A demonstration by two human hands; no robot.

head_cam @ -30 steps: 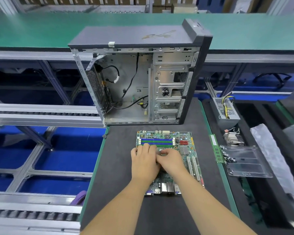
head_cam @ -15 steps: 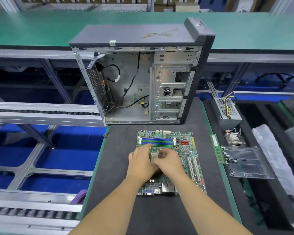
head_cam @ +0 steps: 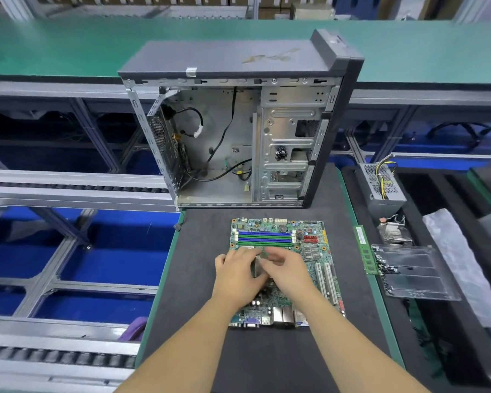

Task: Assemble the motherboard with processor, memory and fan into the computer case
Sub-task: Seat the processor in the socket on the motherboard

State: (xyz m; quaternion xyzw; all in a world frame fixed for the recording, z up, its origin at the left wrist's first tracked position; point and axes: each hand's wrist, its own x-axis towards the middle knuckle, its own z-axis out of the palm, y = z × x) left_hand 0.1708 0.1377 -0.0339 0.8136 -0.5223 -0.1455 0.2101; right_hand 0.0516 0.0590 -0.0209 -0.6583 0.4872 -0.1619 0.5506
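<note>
The green motherboard (head_cam: pixel 309 251) lies flat on the black mat (head_cam: pixel 199 265), in front of the open computer case (head_cam: pixel 238 61), which stands upright with loose black cables inside. Both hands meet over the processor socket area. A small grey metal socket plate (head_cam: pixel 256 266) stands tilted up between them. My left hand (head_cam: pixel 234 277) lies against its left side. My right hand (head_cam: pixel 289 272) curls its blurred fingers over the plate's top edge. The socket itself is hidden under the hands. A green memory stick (head_cam: pixel 366 251) lies at the mat's right edge.
Right of the mat stand a grey power supply (head_cam: pixel 380 182) with yellow wires, a finned cooler with fan (head_cam: pixel 394 231), a clear plastic tray (head_cam: pixel 417 273) with small screws (head_cam: pixel 383 265), and a white plastic bag (head_cam: pixel 459 265). Conveyor rails (head_cam: pixel 68 191) run along the left.
Both hands lay flat on the socket area a second ago. They have parted slightly, and the grey metal plate has come up between them.
</note>
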